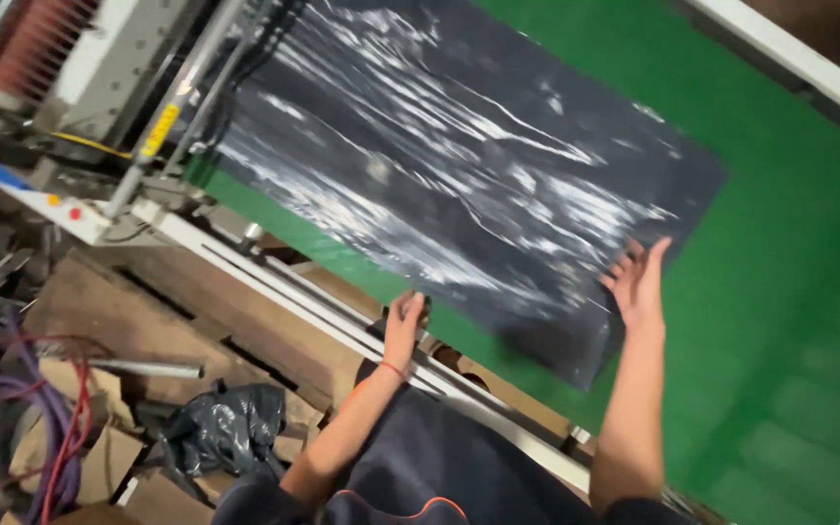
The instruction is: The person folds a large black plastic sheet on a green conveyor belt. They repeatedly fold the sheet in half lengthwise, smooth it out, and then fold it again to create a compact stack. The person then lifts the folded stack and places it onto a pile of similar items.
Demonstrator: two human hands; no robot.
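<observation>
A person's left hand (403,313) pinches the near edge of a glossy black plastic sheet (459,165) spread across a green table (789,292); the right hand (637,285), fingers spread, lies flat on the sheet's right corner.

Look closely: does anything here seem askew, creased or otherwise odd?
The glossy black plastic sheet lies skewed across the green conveyor surface, rippled with wrinkles. Left hand and right hand touch its near edge.

Both your bare arms stretched forward, your left hand (404,313) curled with fingers bent, your right hand (638,282) open, fingers spread, palm facing left
</observation>
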